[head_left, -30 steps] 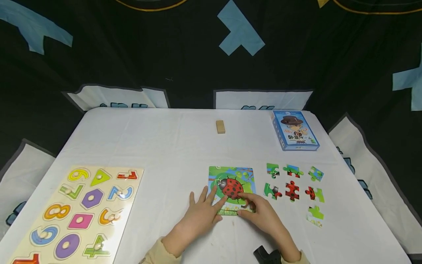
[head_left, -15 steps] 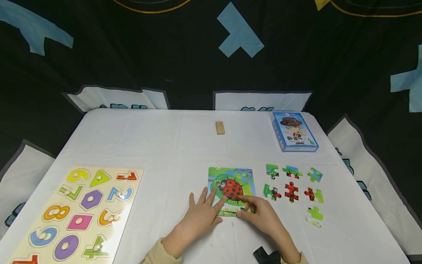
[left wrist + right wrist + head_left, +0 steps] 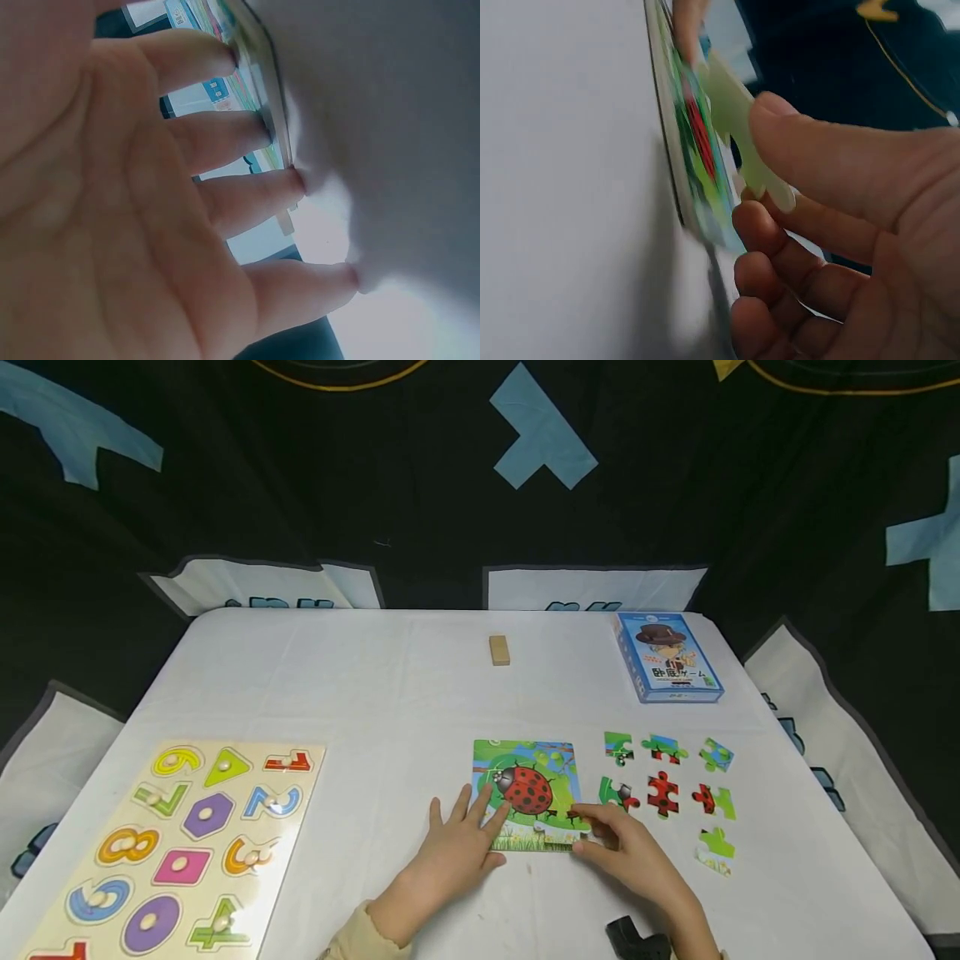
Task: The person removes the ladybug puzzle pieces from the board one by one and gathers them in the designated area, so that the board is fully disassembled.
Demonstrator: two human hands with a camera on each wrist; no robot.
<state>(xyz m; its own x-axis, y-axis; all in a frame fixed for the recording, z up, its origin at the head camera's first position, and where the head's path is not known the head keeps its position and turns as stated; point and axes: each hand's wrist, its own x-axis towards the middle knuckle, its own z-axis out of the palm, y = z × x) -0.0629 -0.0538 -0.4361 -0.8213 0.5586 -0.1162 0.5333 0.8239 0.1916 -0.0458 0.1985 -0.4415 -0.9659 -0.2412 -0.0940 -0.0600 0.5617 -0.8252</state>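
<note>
A ladybug jigsaw board (image 3: 525,789) lies on the white table in front of the person. The left hand (image 3: 456,852) rests at its lower left, fingers spread, with fingertips over the edge. In the left wrist view, straight fingers (image 3: 247,199) reach down to the board's side and the table. At the board's lower right corner, the right hand (image 3: 633,852) pinches a jigsaw piece (image 3: 735,120) between thumb and fingers. The right wrist view shows this piece tilted close over the board, pale green face toward the thumb; the other fingers curl below.
Several loose jigsaw pieces (image 3: 663,795) lie right of the board. A number-and-shape peg puzzle (image 3: 258,847) occupies the left side. Farther back are a small wooden block (image 3: 499,650) and a blue game box (image 3: 669,658). Black curtain (image 3: 420,485) hangs behind the table.
The right hand has shifted right along the board's lower edge to its corner, still pinching the jigsaw piece. The left hand stays in place.
</note>
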